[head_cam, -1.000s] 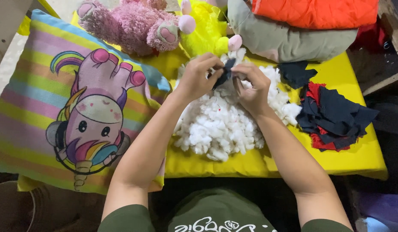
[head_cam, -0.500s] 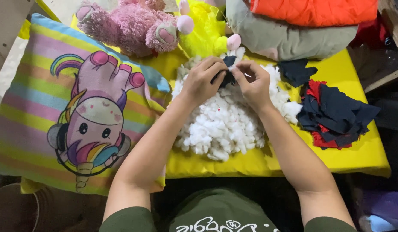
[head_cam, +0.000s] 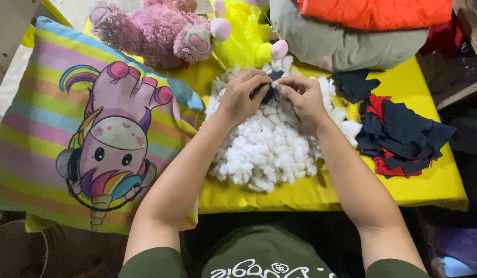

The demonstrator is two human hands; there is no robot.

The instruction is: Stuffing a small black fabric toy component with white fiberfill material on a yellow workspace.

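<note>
while both hands met over the far side of the white stuffing pile (head_cam: 272, 144), the left hand (head_cam: 241, 98) and right hand (head_cam: 303, 98) had fingertips pinched shut on a small dark cloth scrap (head_cam: 269, 87). a loosened pinch could have dropped it into the fluff. open yellow tabletop (head_cam: 429, 185) lay nearer the pile's right, beyond the scrap heap (head_cam: 403, 136); the striped cushion (head_cam: 48, 139) crowded its left.

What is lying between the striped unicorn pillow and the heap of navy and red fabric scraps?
In the head view, a mound of white stuffing lies between the pillow and the scraps, on the yellow cloth.
</note>
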